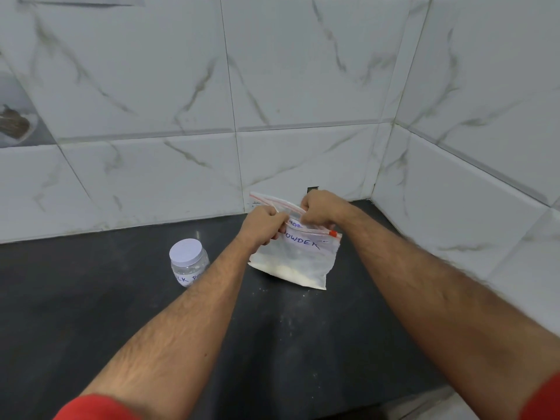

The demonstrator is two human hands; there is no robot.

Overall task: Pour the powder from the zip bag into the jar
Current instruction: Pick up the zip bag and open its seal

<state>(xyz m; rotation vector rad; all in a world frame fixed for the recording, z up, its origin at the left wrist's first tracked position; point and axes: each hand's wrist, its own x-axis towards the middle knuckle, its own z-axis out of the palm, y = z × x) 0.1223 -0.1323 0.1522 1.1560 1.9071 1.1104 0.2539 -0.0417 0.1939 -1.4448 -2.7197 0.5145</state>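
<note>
Zip bag (298, 259): clear plastic, stands upright on the dark counter (272, 344) just right of frame centre, near the corner where the 2 tiled walls meet; its bottom edge rests on the counter.
Bag top: red-and-white zip strips are pulled apart at the mouth, one strip arching toward 11 o'clock, the other running toward 4 o'clock and ending at a small red slider (332, 234).
Bag label: white strip with blue handwriting; the letters "OWDER" are readable, the start is hidden behind the left hand.
Powder (288, 272): pale cream, settled in the lower part of the bag along its bottom edge.
Left hand (263, 224): fingers curled, pinching the near side of the bag's mouth at the bag's 10 o'clock corner.
Right hand (321, 207): fingers curled, pinching the far side of the mouth at the bag's 12 o'clock; the 2 hands sit just beside each other.
Jar (189, 266): clear plastic, upright on the counter at 9 o'clock of the bag, near it but not touching; a white lid (185, 252) is on it, and a white label reads "LK P" in part.
Forearms: both bare, reaching in from 6 o'clock, with red sleeves (91, 407) at the bottom corners.
Counter: dark, with a few white specks just below the bag.
Walls (303, 86): white marble-look tiles with grey veins.
</note>
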